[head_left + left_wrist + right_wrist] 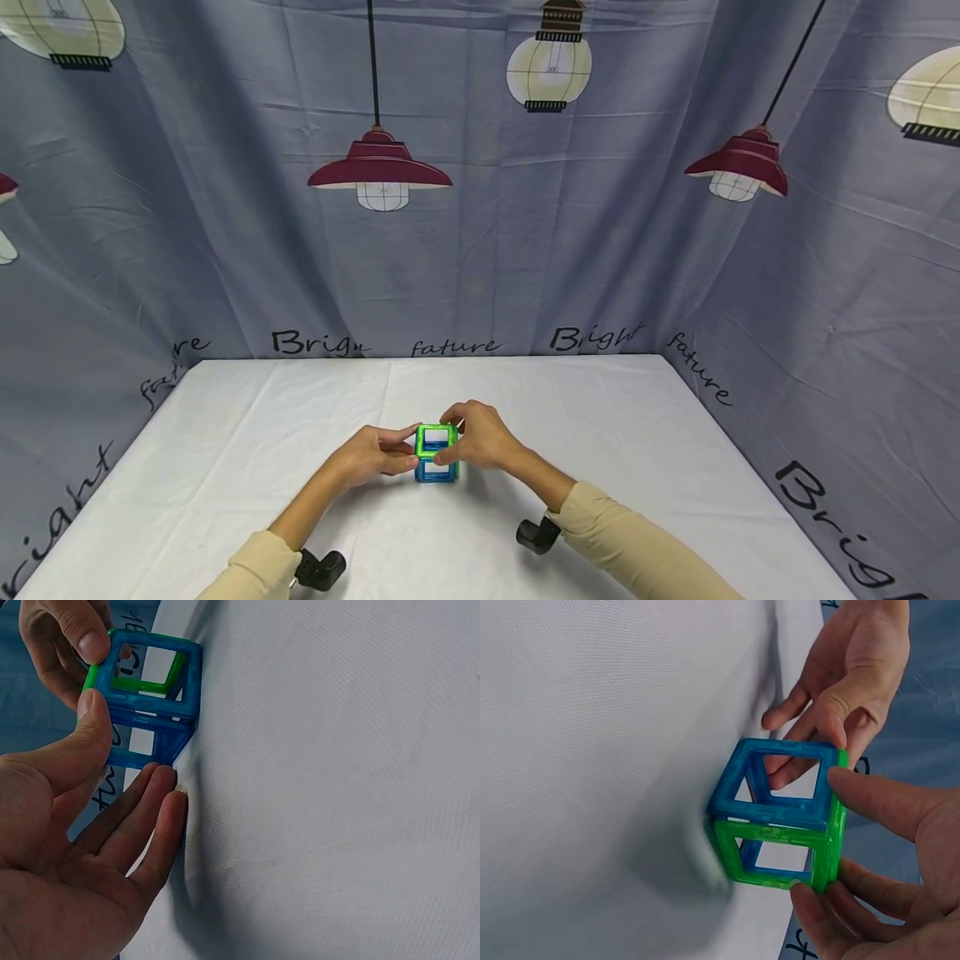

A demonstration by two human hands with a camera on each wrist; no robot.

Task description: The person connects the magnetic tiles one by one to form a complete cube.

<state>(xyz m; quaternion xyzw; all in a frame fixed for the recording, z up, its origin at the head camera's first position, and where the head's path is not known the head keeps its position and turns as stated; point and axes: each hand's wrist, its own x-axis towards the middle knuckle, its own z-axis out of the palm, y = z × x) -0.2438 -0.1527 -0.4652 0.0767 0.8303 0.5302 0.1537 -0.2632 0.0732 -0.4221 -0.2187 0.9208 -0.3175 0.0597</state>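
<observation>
A cube of square magnetic tiles, with open-centred blue and green translucent frames, stands on the white-covered table near the middle. In the head view its top is green and its front blue. From the left, my left hand holds it between thumb and fingers. My right hand grips the opposite side, its thumb at the top front edge. Up close in the right wrist view, the cube shows a blue face beside a green one, with the right thumb and fingertips on its edges. The left wrist view shows another blue face.
The white tablecloth spreads around both hands, with light creases. A grey-blue curtain printed with lamps and lettering encloses the table at the back and sides. A black wrist device hangs by the left sleeve, and another by the right.
</observation>
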